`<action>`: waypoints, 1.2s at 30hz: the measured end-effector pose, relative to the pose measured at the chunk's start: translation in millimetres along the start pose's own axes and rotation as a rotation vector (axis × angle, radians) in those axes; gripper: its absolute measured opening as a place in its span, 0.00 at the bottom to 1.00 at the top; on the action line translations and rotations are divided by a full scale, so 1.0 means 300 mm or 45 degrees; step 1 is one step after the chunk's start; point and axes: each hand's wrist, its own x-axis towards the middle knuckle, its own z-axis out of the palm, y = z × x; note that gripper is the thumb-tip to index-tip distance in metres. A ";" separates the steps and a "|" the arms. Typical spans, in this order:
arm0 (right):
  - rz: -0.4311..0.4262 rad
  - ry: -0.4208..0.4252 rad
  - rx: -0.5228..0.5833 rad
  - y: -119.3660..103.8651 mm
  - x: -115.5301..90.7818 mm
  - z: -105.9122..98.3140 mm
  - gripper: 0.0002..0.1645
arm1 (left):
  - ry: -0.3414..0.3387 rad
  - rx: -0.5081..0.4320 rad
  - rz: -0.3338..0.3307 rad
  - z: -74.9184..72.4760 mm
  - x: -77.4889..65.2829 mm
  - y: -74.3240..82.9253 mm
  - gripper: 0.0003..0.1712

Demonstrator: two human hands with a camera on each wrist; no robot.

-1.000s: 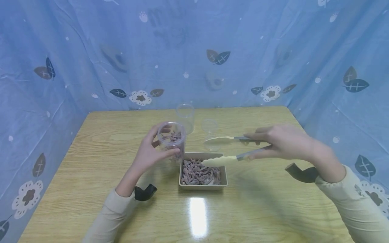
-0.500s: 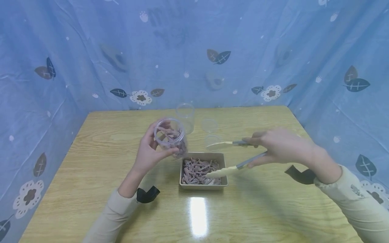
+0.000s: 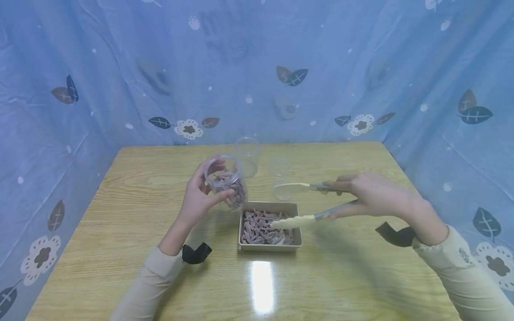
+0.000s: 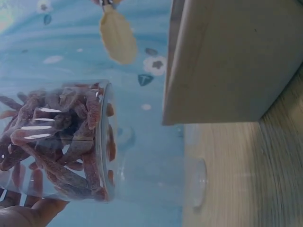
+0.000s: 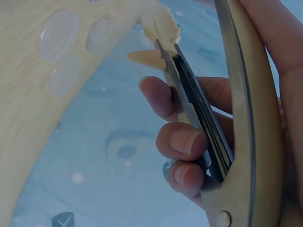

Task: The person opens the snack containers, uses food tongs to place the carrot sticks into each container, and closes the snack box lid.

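A beige tray (image 3: 270, 248) filled with brownish strips (image 3: 261, 228) sits on the table (image 3: 100, 223). At 10 o'clock from it, the left hand (image 3: 197, 196) holds a clear jar (image 3: 240, 171) raised above the tabletop, thumb and fingers curled round its wall; more strips show inside. Between 2 and 3 o'clock, the right hand (image 3: 373, 196) grips tongs (image 3: 297, 222) between thumb and fingers, the 2 arms spread apart. 1 pale tip lies over the tray's strips, though whether it touches them cannot be told; the other points to 9 o'clock, beyond the far rim. At 11 o'clock stands a clear cup (image 3: 248, 168), with 2 clear discs (image 3: 279, 166) near 12 o'clock.
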 end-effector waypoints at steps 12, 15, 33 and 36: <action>-0.008 0.269 0.204 0.084 -0.004 0.076 0.41 | 0.025 0.113 -0.117 0.009 0.035 -0.038 0.46; -0.021 0.358 0.269 0.110 0.002 0.101 0.41 | 0.023 0.130 -0.148 0.023 0.039 -0.028 0.47; -0.030 0.810 0.573 0.101 0.097 0.100 0.45 | 0.047 0.274 -0.241 0.072 0.086 -0.096 0.43; -0.022 0.833 0.620 0.107 0.096 0.110 0.43 | -0.016 0.276 -0.224 0.070 0.090 -0.119 0.42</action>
